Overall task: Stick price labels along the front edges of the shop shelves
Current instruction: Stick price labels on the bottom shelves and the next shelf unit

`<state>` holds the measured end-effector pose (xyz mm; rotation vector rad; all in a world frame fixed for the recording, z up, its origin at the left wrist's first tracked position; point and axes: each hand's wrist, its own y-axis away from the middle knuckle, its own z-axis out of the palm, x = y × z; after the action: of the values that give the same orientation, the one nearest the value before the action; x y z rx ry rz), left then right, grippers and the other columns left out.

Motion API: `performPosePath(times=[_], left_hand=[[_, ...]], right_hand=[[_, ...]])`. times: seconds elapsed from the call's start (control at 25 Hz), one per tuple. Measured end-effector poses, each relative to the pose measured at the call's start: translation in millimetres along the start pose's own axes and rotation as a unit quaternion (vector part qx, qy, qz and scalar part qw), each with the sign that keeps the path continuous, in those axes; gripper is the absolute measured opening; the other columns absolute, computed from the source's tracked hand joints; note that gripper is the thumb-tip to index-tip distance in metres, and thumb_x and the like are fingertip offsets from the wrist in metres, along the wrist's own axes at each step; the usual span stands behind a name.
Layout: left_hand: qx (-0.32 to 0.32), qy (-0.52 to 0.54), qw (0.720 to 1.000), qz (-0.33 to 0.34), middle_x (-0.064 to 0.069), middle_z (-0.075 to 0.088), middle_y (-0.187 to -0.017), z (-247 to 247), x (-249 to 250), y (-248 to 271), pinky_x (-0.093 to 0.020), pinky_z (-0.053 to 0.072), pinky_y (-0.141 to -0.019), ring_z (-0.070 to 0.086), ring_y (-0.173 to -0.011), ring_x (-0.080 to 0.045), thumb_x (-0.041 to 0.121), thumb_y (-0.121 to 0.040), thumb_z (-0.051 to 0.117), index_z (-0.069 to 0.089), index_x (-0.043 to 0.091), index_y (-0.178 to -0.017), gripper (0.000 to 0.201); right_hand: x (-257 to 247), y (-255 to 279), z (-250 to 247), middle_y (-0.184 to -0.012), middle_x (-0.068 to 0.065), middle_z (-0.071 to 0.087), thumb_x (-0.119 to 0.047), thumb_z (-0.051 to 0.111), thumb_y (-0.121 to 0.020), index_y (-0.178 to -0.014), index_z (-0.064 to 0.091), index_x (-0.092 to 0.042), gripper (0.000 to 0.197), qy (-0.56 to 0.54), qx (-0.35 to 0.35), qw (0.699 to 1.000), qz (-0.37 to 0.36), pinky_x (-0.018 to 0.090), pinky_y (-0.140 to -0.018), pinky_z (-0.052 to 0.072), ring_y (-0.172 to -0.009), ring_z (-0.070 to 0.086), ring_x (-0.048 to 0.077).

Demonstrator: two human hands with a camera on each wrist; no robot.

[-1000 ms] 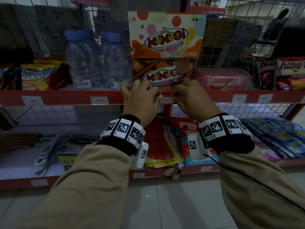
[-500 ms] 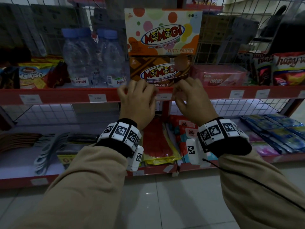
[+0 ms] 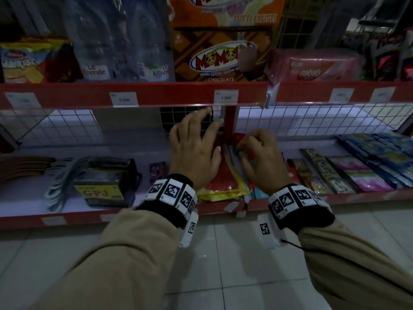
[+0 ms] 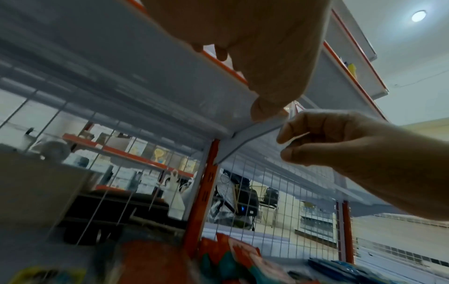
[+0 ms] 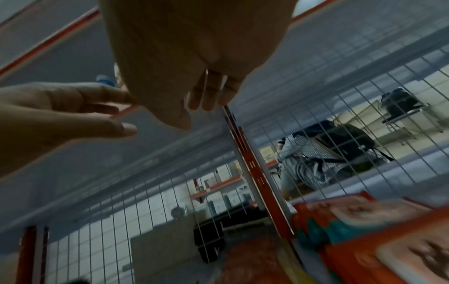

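Upper shelf edge [image 3: 156,95]: red strip running the full width, carrying white price labels. One label [image 3: 226,97] sits on the strip directly above the red upright post [image 3: 230,121]; another label [image 3: 124,99] sits further left, and two more [image 3: 341,95] to the right. A clear plastic tab [image 3: 271,95] hangs askew from the strip just right of the post.

Left hand [image 3: 194,148]: below the upper strip, in front of the wire grid back panel [image 3: 67,124], fingers spread and fairly straight, holding nothing. Tips near the post, not on the label.

Right hand [image 3: 260,157]: lower, just right of the post, fingers curled loosely over the snack packets [image 3: 221,175] on the lower shelf. Whether it pinches anything cannot be told from the head view; in the left wrist view the right hand [image 4: 352,149] shows thumb and forefinger drawn close together.

Upper shelf stock: water bottles [image 3: 116,52], a brown chocolate snack box [image 3: 221,57] with a tutti frutti box [image 3: 225,10] stacked on it, a pink wafer pack [image 3: 312,68].

Lower shelf stock: a dark wrapped bundle with a yellow tag [image 3: 105,182], flat sachets in rows [image 3: 362,166] at right.

Lower shelf edge [image 3: 67,217]: red, with faint white labels.
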<state>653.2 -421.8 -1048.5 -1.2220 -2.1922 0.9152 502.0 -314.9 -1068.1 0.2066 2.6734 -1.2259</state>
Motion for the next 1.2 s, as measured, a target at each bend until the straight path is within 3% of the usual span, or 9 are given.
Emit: performPosePath(times=[0.12, 0.24, 0.32, 0.48, 0.6, 0.72, 0.92, 1.08, 1.2], left_hand=[[-0.045, 0.01, 0.999, 0.02, -0.004, 0.044, -0.136, 25, 3, 42, -0.044, 0.025, -0.099, 0.038, -0.126, -0.026, 0.032, -0.075, 0.059, 0.056, 0.023, -0.121, 0.047], [-0.16, 0.015, 0.987, 0.031, 0.001, 0.054, -0.124, 45, 2, 84, -0.042, 0.025, -0.096, 0.048, -0.116, -0.023, 0.027, -0.074, 0.064, 0.06, 0.023, -0.116, 0.042], [-0.241, 0.009, 0.97, 0.022, 0.002, 0.053, -0.126, 52, 4, 103, -0.04, 0.023, -0.098, 0.048, -0.117, -0.022, 0.028, -0.081, 0.059, 0.056, 0.022, -0.122, 0.042], [-0.359, 0.003, 0.933, 0.023, 0.002, 0.036, -0.146, 68, 12, 130, -0.04, 0.015, -0.11, 0.032, -0.133, -0.019, 0.032, -0.092, 0.047, 0.032, 0.021, -0.144, 0.055], [-0.382, -0.007, 0.924, 0.021, 0.0, 0.026, -0.151, 74, 18, 140, -0.041, 0.017, -0.112, 0.025, -0.137, -0.022, 0.031, -0.092, 0.045, 0.025, 0.02, -0.147, 0.06], [-0.387, -0.018, 0.922, 0.018, -0.003, 0.021, -0.152, 74, 21, 145, -0.041, 0.019, -0.11, 0.021, -0.138, -0.023, 0.031, -0.09, 0.047, 0.025, 0.018, -0.147, 0.063], [-0.39, -0.025, 0.92, 0.011, -0.003, 0.018, -0.153, 76, 22, 147, -0.041, 0.019, -0.11, 0.019, -0.139, -0.024, 0.031, -0.089, 0.049, 0.023, 0.018, -0.148, 0.066], [-0.382, -0.038, 0.923, 0.009, -0.004, 0.02, -0.151, 77, 23, 147, -0.041, 0.022, -0.107, 0.021, -0.135, -0.026, 0.03, -0.088, 0.049, 0.02, 0.02, -0.148, 0.067], [-0.381, -0.048, 0.923, 0.003, -0.005, 0.019, -0.15, 80, 26, 148, -0.042, 0.022, -0.107, 0.02, -0.134, -0.028, 0.031, -0.088, 0.049, 0.022, 0.022, -0.147, 0.066]], right_hand=[[11, 43, 26, -0.094, 0.014, 0.054, -0.005, 0.064, -0.081, -0.094, 0.061, -0.004, 0.013, -0.017, -0.079, 0.996, 0.047, 0.024, -0.073, 0.031, -0.088, 0.051, 0.03], [18, 90, 49, -0.098, 0.014, 0.056, -0.005, 0.064, -0.081, -0.1, 0.062, -0.006, 0.02, -0.036, -0.165, 0.974, 0.148, 0.026, -0.07, 0.031, -0.09, 0.054, 0.031], [20, 112, 57, -0.098, 0.013, 0.058, -0.003, 0.062, -0.081, -0.101, 0.062, -0.007, 0.02, -0.034, -0.193, 0.963, 0.187, 0.025, -0.068, 0.031, -0.09, 0.055, 0.031], [15, 128, 62, -0.1, 0.016, 0.062, 0.0, 0.061, -0.079, -0.106, 0.062, -0.006, 0.028, -0.033, -0.202, 0.957, 0.206, 0.029, -0.071, 0.04, -0.088, 0.059, 0.033], [3, 138, 66, -0.106, 0.015, 0.063, -0.002, 0.06, -0.08, -0.117, 0.057, -0.008, 0.038, -0.039, -0.196, 0.956, 0.213, 0.024, -0.069, 0.034, -0.087, 0.061, 0.034], [-6, 148, 69, -0.121, 0.013, 0.06, -0.002, 0.058, -0.082, -0.127, 0.051, -0.009, 0.045, -0.071, -0.177, 0.953, 0.236, 0.027, -0.073, 0.04, -0.096, 0.06, 0.033], [-13, 155, 69, -0.116, 0.011, 0.063, -0.002, 0.06, -0.083, -0.131, 0.05, -0.01, 0.051, -0.134, -0.097, 0.936, 0.311, 0.032, -0.084, 0.049, -0.1, 0.06, 0.026], [-11, 160, 68, -0.123, 0.012, 0.056, -0.002, 0.058, -0.084, -0.132, 0.05, -0.01, 0.05, -0.144, -0.121, 0.931, 0.314, 0.044, -0.089, 0.049, -0.106, 0.055, 0.027], [0, 157, 68, -0.122, 0.014, 0.055, -0.003, 0.059, -0.083, -0.131, 0.051, -0.008, 0.05, -0.086, -0.165, 0.945, 0.268, 0.038, -0.09, 0.046, -0.108, 0.053, 0.03]])
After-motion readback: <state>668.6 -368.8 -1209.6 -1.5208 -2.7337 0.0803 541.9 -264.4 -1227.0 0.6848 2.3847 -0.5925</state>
